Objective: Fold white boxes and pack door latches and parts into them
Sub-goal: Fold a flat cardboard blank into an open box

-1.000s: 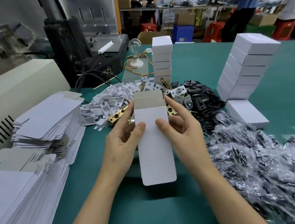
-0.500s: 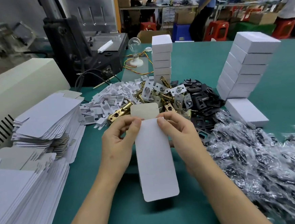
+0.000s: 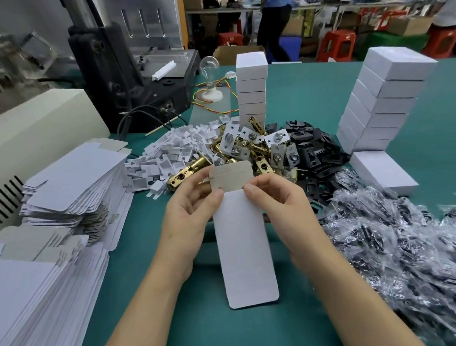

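A white box blank [image 3: 242, 242] stands in front of me above the green table, its grey top flap [image 3: 231, 176] bent up at the far end. My left hand [image 3: 190, 216] pinches its upper left edge, thumb on the white face. My right hand [image 3: 278, 204] pinches the upper right edge the same way. Behind the blank lies a heap of brass door latches [image 3: 249, 148] with silver faceplates. White plastic parts [image 3: 171, 155] are piled to its left, black plates [image 3: 313, 149] to its right.
Flat box blanks are stacked at the left [image 3: 67, 191] and near left [image 3: 34, 297]. Folded white boxes stand in a middle stack [image 3: 251, 89] and a right stack [image 3: 382, 98]. Bagged parts [image 3: 407, 246] cover the right. A black machine [image 3: 132, 79] stands behind.
The blank has been lowered and turned more upright toward me. Both hands slid up to its top corners, and the grey top flap is bent over more.
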`<state>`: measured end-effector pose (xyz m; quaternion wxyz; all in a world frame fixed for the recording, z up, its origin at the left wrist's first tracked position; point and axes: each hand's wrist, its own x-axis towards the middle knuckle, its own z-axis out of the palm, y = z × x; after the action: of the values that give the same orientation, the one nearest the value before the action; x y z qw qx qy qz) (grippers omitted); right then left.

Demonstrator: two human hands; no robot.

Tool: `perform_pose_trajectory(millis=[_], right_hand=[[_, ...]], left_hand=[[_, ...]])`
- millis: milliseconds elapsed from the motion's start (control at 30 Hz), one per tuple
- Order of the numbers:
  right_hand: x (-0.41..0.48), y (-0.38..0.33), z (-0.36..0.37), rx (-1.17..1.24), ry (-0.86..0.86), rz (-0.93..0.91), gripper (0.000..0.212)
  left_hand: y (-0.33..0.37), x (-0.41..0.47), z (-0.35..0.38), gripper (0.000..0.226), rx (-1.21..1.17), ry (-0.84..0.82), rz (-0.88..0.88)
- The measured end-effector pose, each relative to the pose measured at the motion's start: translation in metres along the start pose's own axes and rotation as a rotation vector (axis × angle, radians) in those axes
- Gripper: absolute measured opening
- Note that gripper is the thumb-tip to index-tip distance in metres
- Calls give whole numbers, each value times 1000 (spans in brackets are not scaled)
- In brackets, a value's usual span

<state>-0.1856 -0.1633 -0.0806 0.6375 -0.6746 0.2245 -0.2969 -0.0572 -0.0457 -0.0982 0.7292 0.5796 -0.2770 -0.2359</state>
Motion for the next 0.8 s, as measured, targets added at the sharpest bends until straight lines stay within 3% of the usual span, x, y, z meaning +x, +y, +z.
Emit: perform_pose_trajectory(millis=[100, 267, 467, 633, 800], right_hand=[[0, 3, 1, 25, 25, 17, 5], [-1, 2, 1, 139, 1, 37, 31], [-1, -2, 1, 113, -77, 91, 5], [0, -2, -2, 167, -79, 121, 6], [1, -1, -1, 72, -62, 67, 9]], left_hand=[[0, -1, -2, 30, 65, -4, 30], [4, -1, -2, 27, 147, -25, 88], [7, -3, -6, 10, 161, -108, 91], [13, -6, -3, 30, 131, -138, 18], [14, -3, -4, 23, 108, -109, -77]])
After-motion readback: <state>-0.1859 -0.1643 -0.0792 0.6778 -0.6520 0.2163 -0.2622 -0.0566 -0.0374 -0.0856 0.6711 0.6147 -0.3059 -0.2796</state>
